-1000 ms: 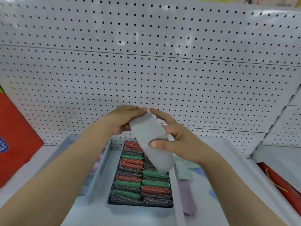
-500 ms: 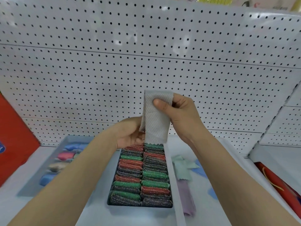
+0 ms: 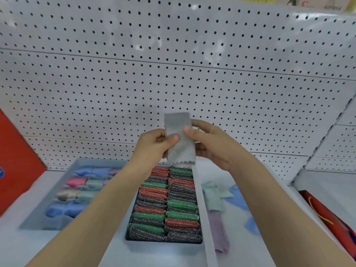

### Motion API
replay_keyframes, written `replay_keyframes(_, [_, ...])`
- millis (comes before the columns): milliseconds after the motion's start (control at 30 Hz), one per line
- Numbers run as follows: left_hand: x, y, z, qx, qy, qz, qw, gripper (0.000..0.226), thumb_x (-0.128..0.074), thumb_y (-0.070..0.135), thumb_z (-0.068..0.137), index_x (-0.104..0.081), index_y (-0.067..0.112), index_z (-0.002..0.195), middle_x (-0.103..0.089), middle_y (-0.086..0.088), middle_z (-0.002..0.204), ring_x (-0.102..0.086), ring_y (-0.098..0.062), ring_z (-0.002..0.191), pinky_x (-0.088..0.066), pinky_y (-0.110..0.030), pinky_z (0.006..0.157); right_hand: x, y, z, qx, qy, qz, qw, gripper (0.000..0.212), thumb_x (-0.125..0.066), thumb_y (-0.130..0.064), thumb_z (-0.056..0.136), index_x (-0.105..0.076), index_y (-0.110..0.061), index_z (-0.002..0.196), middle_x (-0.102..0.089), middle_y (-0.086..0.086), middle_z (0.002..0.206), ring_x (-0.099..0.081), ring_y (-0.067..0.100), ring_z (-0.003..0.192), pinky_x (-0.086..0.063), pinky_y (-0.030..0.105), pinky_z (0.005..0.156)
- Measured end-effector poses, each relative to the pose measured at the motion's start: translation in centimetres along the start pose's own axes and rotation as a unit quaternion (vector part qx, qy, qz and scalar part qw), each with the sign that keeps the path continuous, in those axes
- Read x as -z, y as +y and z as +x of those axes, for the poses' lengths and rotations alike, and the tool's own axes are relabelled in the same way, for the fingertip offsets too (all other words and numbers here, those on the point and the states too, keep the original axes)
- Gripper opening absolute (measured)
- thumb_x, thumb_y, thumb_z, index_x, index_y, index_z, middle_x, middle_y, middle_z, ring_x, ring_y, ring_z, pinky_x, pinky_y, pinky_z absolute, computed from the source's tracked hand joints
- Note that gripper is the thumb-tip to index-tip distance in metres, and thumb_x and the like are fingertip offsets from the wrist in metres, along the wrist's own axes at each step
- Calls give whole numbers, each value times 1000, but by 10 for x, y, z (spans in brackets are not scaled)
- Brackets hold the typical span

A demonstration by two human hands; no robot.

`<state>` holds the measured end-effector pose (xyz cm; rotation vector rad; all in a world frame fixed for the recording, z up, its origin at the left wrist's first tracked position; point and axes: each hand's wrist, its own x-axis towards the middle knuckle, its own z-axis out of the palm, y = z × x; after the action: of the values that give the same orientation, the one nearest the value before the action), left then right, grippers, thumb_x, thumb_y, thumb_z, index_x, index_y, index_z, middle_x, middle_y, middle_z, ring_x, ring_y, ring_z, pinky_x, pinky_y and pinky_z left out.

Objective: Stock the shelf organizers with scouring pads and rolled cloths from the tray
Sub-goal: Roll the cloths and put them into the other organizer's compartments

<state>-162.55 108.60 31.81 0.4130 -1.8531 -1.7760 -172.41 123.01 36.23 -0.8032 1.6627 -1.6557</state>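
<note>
A folded grey cloth point(image 3: 180, 143) hangs upright in front of the pegboard, above the shelf. My left hand point(image 3: 154, 147) pinches its left edge with thumb on the front. My right hand point(image 3: 213, 145) pinches its right edge, thumb on the front and fingers behind. Below it, a grey organizer point(image 3: 207, 218) holds two rows of red, green and black scouring pads point(image 3: 165, 205). To the left stands a second organizer point(image 3: 36, 218) with rolled cloths point(image 3: 77, 183) in blue, pink, green and beige. On the right, flat cloths in green point(image 3: 213, 197), purple and blue lie in the tray point(image 3: 285, 209).
A red box point(image 3: 17, 166) stands at the left edge of the shelf. A red bag point(image 3: 331, 222) with a gold cord lies at the far right. The white pegboard wall point(image 3: 173, 74) closes off the back.
The cloth stays upright; my left hand has risen from its lower edge to pinch its middle beside my right thumb. The view has shifted so the left organizer shows more.
</note>
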Motion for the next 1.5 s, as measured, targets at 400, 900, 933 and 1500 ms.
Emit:
replay_keyframes(400, [-16, 14, -16, 2, -17, 67, 998, 44, -78, 16, 83, -58, 27, 120, -68, -10, 86, -68, -16, 75, -59, -27, 69, 23, 19, -17, 92, 58, -124, 986, 37, -77, 4, 79, -69, -16, 109, -68, 10, 88, -64, 15, 72, -55, 22, 67])
replay_keyframes(900, [-52, 23, -27, -19, -54, 148, 987, 8, -69, 18, 90, -71, 14, 97, -70, -3, 103, -66, -17, 93, -53, -30, 85, 73, 26, -39, 77, 27, -100, 992, 21, -77, -18, 84, -73, -8, 101, -73, 5, 95, -66, 11, 86, -53, 22, 84])
replay_keyframes(933, [-55, 22, -28, -2, -58, 101, 993, 8, -66, 14, 92, -69, 10, 97, -69, -5, 97, -67, -17, 87, -56, -29, 81, 75, 28, -40, 59, 8, -72, 996, 27, -76, -18, 84, -70, -4, 107, -73, 9, 104, -68, 17, 96, -54, 28, 91])
replay_keyframes(1500, [-21, 7, -20, -44, -17, -60, 997, 17, -59, -2, 93, -67, 12, 97, -63, -4, 88, -59, -17, 73, -51, -24, 59, 25, 41, -12, 17, -44, 200, 979, 25, -57, 1, 92, -66, -9, 112, -64, 10, 96, -57, 17, 77, -53, 23, 65])
